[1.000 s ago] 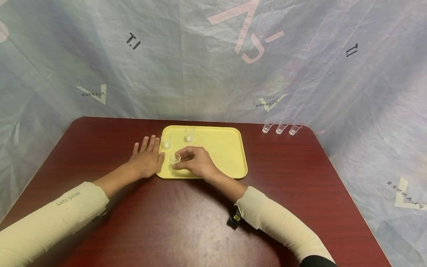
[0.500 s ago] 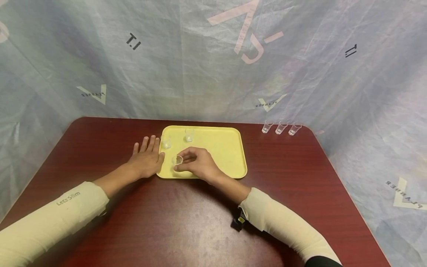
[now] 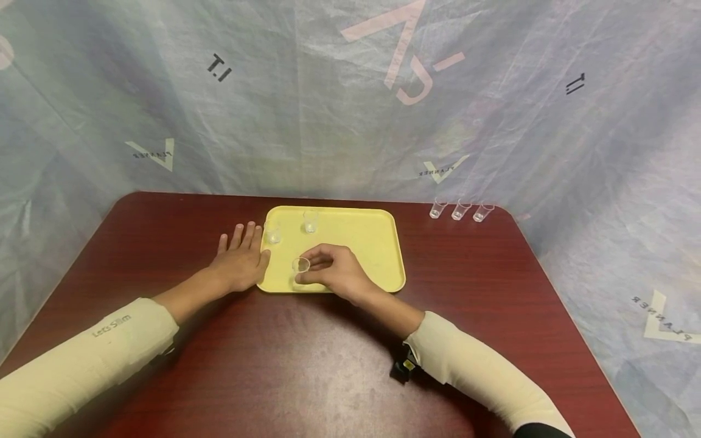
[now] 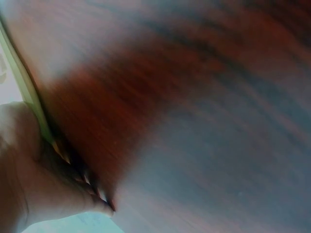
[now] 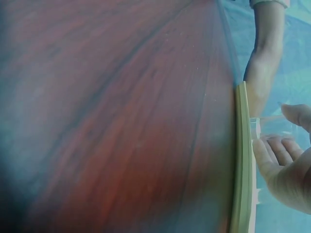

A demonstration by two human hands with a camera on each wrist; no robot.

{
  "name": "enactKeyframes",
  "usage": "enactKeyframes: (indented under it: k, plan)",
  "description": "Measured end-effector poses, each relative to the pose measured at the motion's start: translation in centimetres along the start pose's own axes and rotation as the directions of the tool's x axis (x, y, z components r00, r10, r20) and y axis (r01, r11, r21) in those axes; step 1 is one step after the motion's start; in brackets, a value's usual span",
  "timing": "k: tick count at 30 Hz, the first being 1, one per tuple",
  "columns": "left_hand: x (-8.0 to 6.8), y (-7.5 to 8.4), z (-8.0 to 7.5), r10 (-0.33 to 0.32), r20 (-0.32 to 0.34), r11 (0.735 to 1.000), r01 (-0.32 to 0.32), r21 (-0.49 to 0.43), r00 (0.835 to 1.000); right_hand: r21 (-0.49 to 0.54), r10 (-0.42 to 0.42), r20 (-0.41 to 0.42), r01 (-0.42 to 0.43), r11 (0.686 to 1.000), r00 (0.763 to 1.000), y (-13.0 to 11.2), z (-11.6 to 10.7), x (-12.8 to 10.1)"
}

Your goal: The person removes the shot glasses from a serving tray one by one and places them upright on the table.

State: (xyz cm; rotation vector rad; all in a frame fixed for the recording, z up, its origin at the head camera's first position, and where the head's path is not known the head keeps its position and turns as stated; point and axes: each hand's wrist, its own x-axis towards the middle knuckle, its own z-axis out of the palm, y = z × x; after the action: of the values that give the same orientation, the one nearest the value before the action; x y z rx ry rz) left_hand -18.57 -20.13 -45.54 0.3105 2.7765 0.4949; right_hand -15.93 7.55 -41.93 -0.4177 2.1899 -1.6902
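Clear plastic cup pinched by right hand over yellow tray.
Left hand lay spread flat on the counter, thumb touching the tray's edge; only the head view showed three cups at the far corner.

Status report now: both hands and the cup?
Left hand flat beside tray. Right hand pinches clear cup on tray. Two cups stand behind, apart.

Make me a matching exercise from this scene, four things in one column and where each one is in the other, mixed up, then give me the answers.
Things
1. small clear plastic cup
2. left hand
3. flat yellow plastic tray
4. row of three clear cups

Places
A. far right corner of the dark red wooden table
B. flat on the table, against the tray's left edge
C. pinched by the right hand
D. middle of the table

Pairs: 1-C, 2-B, 3-D, 4-A
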Motion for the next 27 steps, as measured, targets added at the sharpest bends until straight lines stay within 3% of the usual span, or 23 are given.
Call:
enactKeyframes:
  k: [18, 27]
  plan:
    - [-0.3, 0.5, -0.4, 0.011, 0.013, 0.999, -0.011, -0.035, 1.000, 0.017, 0.048, -0.041, -0.047, 0.999, 0.998, 0.6, -3.2, -2.0]
    - [-0.5, 0.7, -0.6, 0.015, 0.013, 1.000, -0.015, -0.026, 1.000, 0.016, 0.075, -0.107, -0.074, 0.997, 0.991, 0.5, -5.0, -2.8]
